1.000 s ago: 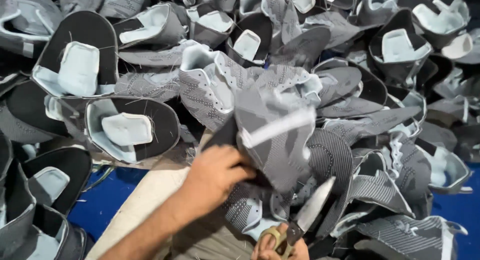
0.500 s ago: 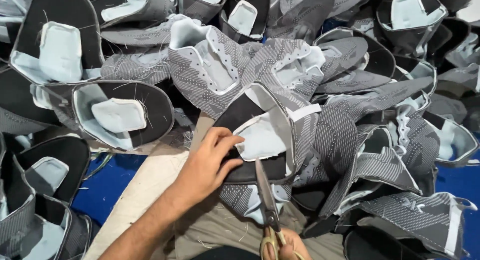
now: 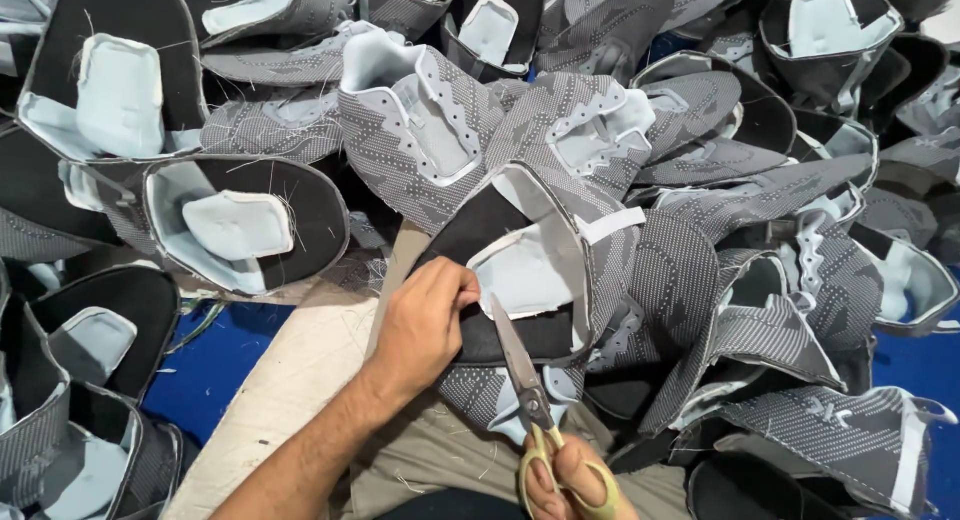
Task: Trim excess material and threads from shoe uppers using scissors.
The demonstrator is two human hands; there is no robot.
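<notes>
My left hand (image 3: 425, 325) grips the edge of a grey knit shoe upper (image 3: 530, 270) with black lining and a pale blue tongue, holding it open side up over my lap. My right hand (image 3: 565, 480), partly cut off at the bottom of the view, holds yellow-handled scissors (image 3: 525, 385). The blades point up toward the upper's pale tongue, their tips just right of my left thumb. Whether the blades touch the fabric is unclear.
Several more grey shoe uppers (image 3: 420, 140) with black linings and pale blue tongues are heaped all around. A tan board (image 3: 300, 380) slants under my left forearm. Blue floor (image 3: 215, 360) shows at left and right. My khaki trousers (image 3: 440, 470) are below.
The upper has been turned from grey outside up to open lining side up and pulled closer. The scissors have risen from low right to point at its tongue.
</notes>
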